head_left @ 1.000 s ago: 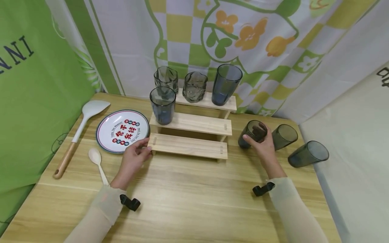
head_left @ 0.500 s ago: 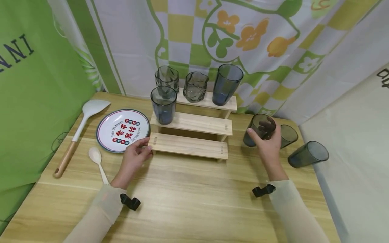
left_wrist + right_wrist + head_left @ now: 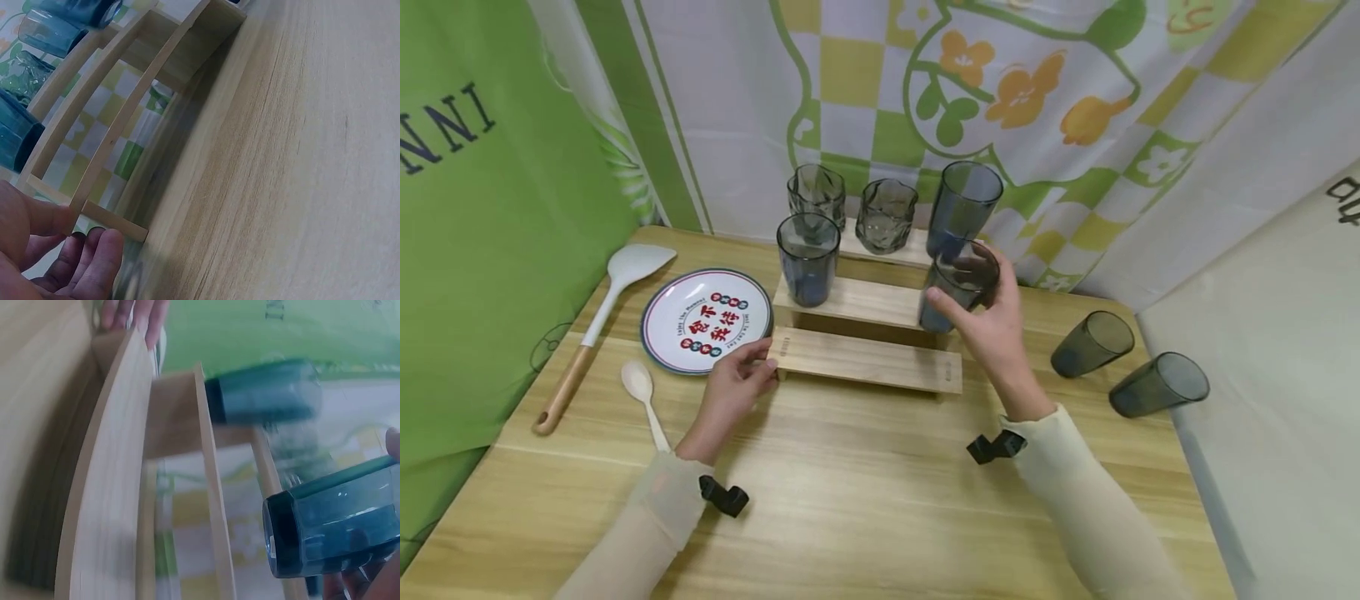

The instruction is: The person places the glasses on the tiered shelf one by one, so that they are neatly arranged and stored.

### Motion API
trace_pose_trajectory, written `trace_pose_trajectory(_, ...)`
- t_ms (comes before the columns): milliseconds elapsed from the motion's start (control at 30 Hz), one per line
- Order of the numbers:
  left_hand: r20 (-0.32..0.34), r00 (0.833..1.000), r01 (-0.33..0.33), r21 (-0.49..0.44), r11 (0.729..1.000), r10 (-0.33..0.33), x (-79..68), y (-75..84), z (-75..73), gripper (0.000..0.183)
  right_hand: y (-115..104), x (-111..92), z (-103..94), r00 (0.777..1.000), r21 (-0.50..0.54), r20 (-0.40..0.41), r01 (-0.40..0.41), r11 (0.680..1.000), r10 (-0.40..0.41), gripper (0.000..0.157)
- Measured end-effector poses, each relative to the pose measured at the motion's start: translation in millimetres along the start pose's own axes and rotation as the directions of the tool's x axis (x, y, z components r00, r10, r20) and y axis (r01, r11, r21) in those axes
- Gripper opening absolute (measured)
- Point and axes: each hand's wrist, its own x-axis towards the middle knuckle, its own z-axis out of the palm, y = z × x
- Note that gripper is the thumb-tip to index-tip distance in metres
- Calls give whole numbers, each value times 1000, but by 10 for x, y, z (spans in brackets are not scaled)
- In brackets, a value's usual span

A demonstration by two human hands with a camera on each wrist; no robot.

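Observation:
My right hand (image 3: pixel 1000 346) grips a dark, see-through drinking glass (image 3: pixel 942 304), thumb on the near side and fingers around the far side. It hangs upright over the right end of the middle step of a three-step wooden rack (image 3: pixel 865 360); the right wrist view shows its thick base (image 3: pixel 282 534) just off that step. At the rack's lower left end, my left hand (image 3: pixel 733 392) pinches the lowest step, thumb above and fingers below. A similar glass (image 3: pixel 808 265) stands on the middle step's left. Two rippled glasses (image 3: pixel 886 218) and a tall glass (image 3: pixel 970 196) occupy the top step.
Two more dark glasses, one nearer (image 3: pixel 1086 346) and one by the right edge (image 3: pixel 1153 387), stand on the table (image 3: pixel 880 500). To the left lie a printed plate (image 3: pixel 658 321), a white turner (image 3: pixel 602 308) with wooden handle, and a pale spoon (image 3: pixel 638 383). Curtains hang behind.
My right hand has lifted the glass off the table and carried it left to the rack's middle step. The left hand has stayed at the rack's end.

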Motion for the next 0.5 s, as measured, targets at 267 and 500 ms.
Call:
trace_pose_trajectory(267, 1, 1000, -4, -14, 1000, 4, 6, -15, 15, 41, 191, 88, 561, 998, -77, -2, -61, 995, 61, 81)
trace_pose_trajectory(500, -9, 1000, 2, -18, 1000, -2, 6, -13, -6, 41, 460, 83, 675, 995, -145, -42, -99, 984, 94, 97)
